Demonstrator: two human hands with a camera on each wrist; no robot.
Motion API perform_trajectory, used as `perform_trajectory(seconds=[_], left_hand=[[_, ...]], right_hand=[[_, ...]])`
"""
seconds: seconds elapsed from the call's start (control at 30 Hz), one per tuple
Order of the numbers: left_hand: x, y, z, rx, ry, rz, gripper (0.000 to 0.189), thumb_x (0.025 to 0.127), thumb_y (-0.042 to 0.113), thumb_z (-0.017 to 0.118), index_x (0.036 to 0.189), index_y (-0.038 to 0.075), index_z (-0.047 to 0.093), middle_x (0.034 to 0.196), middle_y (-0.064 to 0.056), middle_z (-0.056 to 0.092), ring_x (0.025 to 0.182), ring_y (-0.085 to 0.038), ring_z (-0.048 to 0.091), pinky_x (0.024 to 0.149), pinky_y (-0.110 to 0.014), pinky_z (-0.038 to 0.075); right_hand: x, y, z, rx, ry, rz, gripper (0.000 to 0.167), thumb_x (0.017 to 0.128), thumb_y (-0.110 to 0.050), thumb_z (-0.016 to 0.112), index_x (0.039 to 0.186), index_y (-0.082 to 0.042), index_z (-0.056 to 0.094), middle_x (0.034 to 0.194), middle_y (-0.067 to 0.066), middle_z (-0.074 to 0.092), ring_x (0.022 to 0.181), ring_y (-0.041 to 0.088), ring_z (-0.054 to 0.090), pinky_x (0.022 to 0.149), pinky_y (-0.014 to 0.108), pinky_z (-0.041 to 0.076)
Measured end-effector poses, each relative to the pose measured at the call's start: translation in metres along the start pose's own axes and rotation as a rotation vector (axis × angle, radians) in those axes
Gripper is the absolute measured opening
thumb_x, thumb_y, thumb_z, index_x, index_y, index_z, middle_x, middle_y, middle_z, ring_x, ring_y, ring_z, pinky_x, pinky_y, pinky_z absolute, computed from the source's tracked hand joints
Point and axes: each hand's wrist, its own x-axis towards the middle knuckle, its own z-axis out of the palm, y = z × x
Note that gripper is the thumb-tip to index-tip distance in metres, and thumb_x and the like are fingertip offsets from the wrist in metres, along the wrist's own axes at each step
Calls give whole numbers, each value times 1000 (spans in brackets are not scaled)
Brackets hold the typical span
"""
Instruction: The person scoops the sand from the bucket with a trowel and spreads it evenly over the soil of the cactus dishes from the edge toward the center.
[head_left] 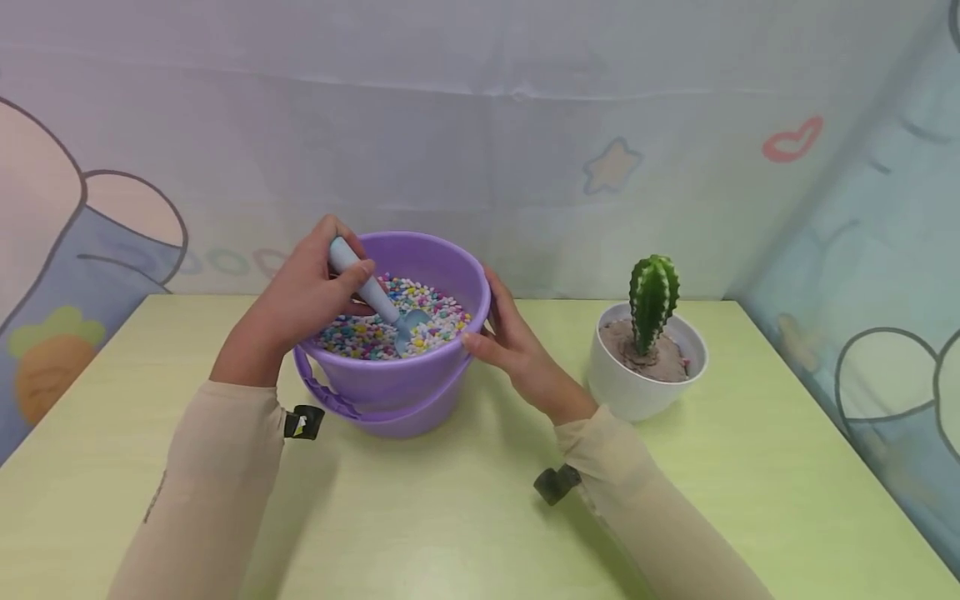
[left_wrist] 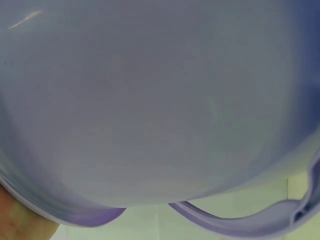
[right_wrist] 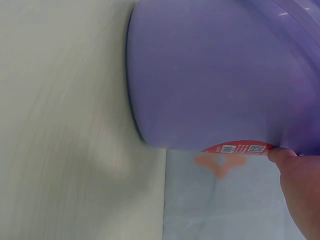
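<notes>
A purple bucket (head_left: 397, 398) stands on the table, holding many small multicoloured pebbles (head_left: 442, 310). My left hand (head_left: 311, 287) grips the light blue handle of a toy shovel (head_left: 375, 293) over the bucket's left side. The shovel's blade rests among the pebbles. With my right hand (head_left: 517, 346) I hold the bucket's right rim, thumb at the front and fingers along the outside. The left wrist view is filled by the bucket wall (left_wrist: 150, 100). In the right wrist view a fingertip lies beside a red label (right_wrist: 237, 147) on the bucket.
Right of the bucket stands a white pot (head_left: 637, 392) with a green cactus (head_left: 654, 304) in brown soil, close to my right forearm. The bucket's purple carrying handle (head_left: 330, 398) hangs down at its front. A printed cloth backdrop (head_left: 480, 167) rises behind the table (head_left: 450, 517).
</notes>
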Motion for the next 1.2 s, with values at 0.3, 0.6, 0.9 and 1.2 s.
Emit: perform_trajectory(seconds=[0.3,0.6,0.9,1.2], left_hand=[[0,3,-1,15,14,-6,21,104,9,48,114,-3,34,117,-26,47,96,-41,66,76,-41,58],[1,1,3,-5,25,-5,18,103,9,49,111,-2,37,115,-27,48,93,-39,67,75,-41,58],[3,-2,3,12,36,0,19,103,10,49,113,-2,38,116,-26,47,93,-40,67,75,-40,58],[1,0,3,44,53,-6,20,103,11,49,114,-2,38,115,-24,49,89,-37,68,74,-40,58]], right_hand=[[2,-2,-1,-11,0,-7,94,93,-36,68,158,-15,3,163,3,5,148,17,7,113,42,26],[-1,0,-3,1,-13,-19,96,93,-37,69,158,-14,2,162,4,6,148,20,7,114,44,23],[-1,0,-4,-5,-11,-20,90,95,-28,65,158,-15,3,162,3,6,148,18,8,114,41,23],[0,-1,-3,0,-13,-15,87,95,-23,62,158,-15,3,162,3,6,148,19,7,113,42,25]])
